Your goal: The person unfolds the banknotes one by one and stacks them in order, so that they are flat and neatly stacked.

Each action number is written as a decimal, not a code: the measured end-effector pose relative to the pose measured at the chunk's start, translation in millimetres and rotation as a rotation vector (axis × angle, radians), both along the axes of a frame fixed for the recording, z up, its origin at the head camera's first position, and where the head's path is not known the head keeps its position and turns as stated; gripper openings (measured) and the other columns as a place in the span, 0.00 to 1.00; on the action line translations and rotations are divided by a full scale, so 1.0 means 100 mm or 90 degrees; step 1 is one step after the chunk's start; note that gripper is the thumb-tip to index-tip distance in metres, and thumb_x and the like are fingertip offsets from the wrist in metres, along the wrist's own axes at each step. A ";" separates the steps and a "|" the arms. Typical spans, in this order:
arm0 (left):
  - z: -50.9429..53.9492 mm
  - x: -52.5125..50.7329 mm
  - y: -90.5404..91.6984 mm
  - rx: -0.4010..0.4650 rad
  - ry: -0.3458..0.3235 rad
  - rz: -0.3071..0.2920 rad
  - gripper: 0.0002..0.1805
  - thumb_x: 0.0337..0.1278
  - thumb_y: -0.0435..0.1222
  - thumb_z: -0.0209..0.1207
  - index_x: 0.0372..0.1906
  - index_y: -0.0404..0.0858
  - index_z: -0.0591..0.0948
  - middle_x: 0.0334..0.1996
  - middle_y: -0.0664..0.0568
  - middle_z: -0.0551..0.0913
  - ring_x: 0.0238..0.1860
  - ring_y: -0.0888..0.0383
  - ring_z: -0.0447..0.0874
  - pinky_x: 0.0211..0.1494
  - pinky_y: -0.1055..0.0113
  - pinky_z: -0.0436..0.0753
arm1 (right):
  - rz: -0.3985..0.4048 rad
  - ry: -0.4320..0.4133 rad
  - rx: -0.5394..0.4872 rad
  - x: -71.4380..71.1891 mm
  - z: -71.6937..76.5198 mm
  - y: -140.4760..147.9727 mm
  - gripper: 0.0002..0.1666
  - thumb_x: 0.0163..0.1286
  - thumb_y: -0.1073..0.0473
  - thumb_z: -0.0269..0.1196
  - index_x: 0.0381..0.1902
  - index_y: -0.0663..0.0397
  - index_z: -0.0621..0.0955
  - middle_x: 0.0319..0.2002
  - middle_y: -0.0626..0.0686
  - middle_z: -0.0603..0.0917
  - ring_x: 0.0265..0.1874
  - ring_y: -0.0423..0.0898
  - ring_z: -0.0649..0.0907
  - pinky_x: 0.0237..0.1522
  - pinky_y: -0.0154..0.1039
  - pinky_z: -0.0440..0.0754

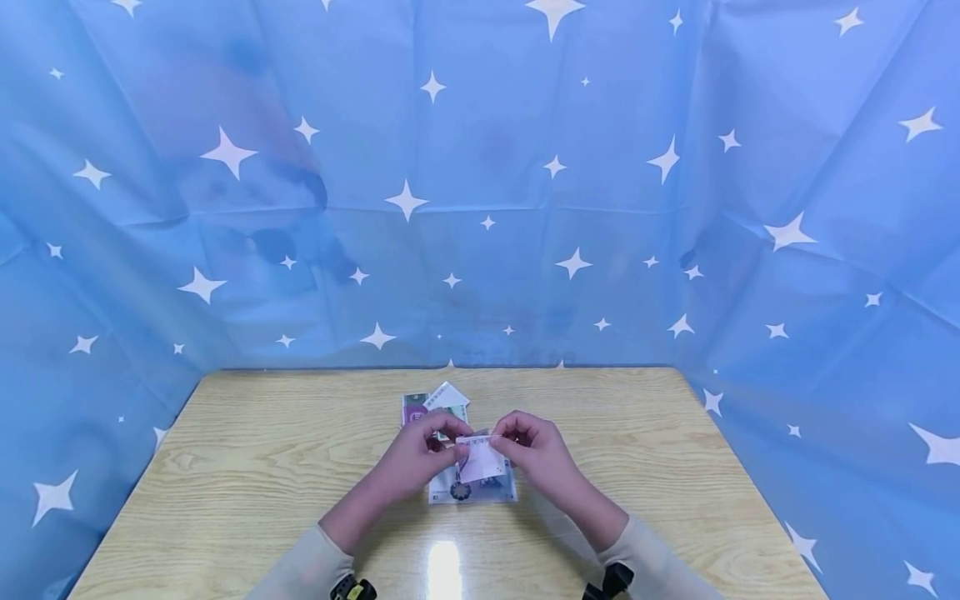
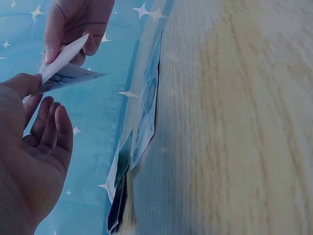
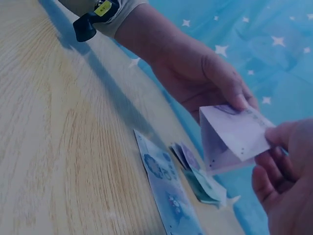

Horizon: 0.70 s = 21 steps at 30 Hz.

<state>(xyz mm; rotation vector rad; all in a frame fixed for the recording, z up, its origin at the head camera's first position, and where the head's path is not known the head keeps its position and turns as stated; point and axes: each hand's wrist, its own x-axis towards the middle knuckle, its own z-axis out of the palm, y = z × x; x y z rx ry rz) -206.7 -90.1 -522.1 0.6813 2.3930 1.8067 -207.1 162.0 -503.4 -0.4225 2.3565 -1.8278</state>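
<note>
A pale purple banknote (image 1: 482, 460), folded over on itself, is held up between both hands. My left hand (image 1: 422, 454) pinches its left end between thumb and fingers; my right hand (image 1: 540, 457) pinches the right end. In the right wrist view the folded note (image 3: 234, 129) stands partly spread, its two layers apart. Below it a bluish banknote (image 1: 497, 494) lies flat on the table, also visible in the right wrist view (image 3: 171, 191) as a flat note.
Behind the left hand, several folded notes, one purple (image 1: 414, 407), one whitish (image 1: 447, 395) and one green (image 3: 200, 188), lie together on the wooden table (image 1: 300, 433). A blue curtain (image 1: 480, 250) with white stars stands along the table's back and sides.
</note>
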 end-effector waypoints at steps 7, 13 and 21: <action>-0.02 -0.03 0.00 0.030 0.035 -0.006 0.10 0.73 0.36 0.73 0.53 0.49 0.88 0.55 0.58 0.87 0.62 0.53 0.84 0.65 0.47 0.86 | 0.002 -0.025 -0.037 0.01 0.02 0.01 0.06 0.80 0.63 0.69 0.45 0.63 0.85 0.37 0.56 0.85 0.34 0.54 0.82 0.38 0.38 0.85; -0.01 -0.01 -0.01 0.035 0.055 0.017 0.08 0.71 0.41 0.75 0.50 0.51 0.89 0.56 0.60 0.88 0.64 0.55 0.83 0.73 0.36 0.78 | -0.002 -0.032 -0.074 0.02 0.03 0.01 0.07 0.80 0.64 0.69 0.45 0.65 0.84 0.38 0.55 0.84 0.34 0.49 0.80 0.37 0.36 0.84; 0.04 0.02 -0.03 0.024 0.038 0.057 0.09 0.67 0.42 0.77 0.44 0.52 0.87 0.46 0.61 0.89 0.51 0.56 0.85 0.59 0.51 0.85 | -0.010 -0.024 -0.088 0.02 0.02 0.02 0.07 0.80 0.63 0.70 0.44 0.64 0.84 0.37 0.55 0.84 0.32 0.48 0.79 0.35 0.35 0.82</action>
